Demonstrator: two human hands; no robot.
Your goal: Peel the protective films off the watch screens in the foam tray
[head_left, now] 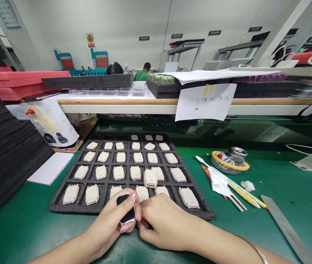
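My left hand (109, 225) grips a small watch body (126, 209) with a black screen and pale casing, just in front of the foam tray. My right hand (162, 222) is curled beside it, fingertips pinched against the watch's right edge. The black foam tray (199, 209) holds several beige watch bodies (118, 172) face down in pockets. One extra beige body (150, 178) lies on top of the others near the tray's middle.
A stack of black foam sheets (4, 154) stands at the left. To the right on the green mat lie a tape roll (228, 163), a metal dispenser (237, 154), tweezers and swabs (235, 189), a steel ruler (287, 229). A shelf (145, 104) crosses behind; people sit beyond.
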